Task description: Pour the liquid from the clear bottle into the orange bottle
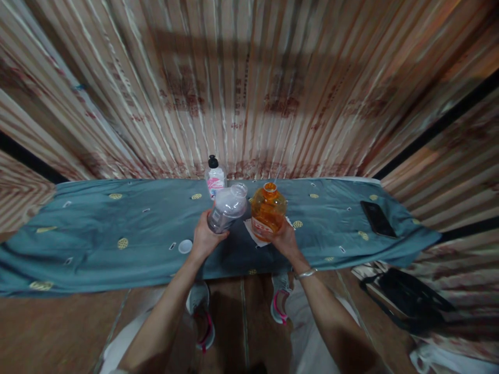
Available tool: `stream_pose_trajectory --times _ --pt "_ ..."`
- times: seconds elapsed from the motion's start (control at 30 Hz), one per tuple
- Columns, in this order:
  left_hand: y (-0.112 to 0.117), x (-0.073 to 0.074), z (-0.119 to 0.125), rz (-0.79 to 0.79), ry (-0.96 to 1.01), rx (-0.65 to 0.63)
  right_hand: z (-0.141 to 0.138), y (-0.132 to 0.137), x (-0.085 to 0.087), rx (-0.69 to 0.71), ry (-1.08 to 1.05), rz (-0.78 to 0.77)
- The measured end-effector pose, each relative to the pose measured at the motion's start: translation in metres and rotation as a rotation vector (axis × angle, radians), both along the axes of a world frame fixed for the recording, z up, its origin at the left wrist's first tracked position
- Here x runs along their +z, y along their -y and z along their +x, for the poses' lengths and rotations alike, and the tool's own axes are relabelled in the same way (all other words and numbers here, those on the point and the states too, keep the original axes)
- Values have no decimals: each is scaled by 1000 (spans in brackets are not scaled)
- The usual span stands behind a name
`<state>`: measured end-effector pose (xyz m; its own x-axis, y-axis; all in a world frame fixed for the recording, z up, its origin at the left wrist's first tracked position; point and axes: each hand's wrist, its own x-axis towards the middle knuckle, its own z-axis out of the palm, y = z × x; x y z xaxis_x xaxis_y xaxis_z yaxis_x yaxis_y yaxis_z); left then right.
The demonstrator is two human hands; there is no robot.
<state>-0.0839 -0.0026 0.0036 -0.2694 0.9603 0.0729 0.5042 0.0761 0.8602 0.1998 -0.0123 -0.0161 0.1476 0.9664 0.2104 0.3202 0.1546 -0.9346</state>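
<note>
We are holding both arms (167, 306) extended from the bottom edge, angled inward. Just left of centre, our left hand (206, 236) is gripping a clear container (230, 203), its neck leaning right. Just right of centre, our right hand's (283, 239) fingers are clasping the orange bottle (268, 208) low down, above the teal cloth (152, 259).

On my feed, the left hand (206, 236) grips a clear dome-topped container (229, 202), the right hand (281, 238) an amber bottle (268, 206) (white cap (185, 246) nearby).
</note>
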Motion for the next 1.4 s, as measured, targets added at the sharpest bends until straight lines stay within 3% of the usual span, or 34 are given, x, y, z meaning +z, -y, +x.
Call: stream_pose_trajectory --times 0.4,0.9,1.4 --pt "11 18 2 -84 -31 -26 -3 -1 16 -88 -37 -82" --pt "23 8 16 -32 64 -100 -6 0 -1 -96 -75 -93" --pt "25 3 21 -48 165 -91 3 8 0 -67 -145 -89"
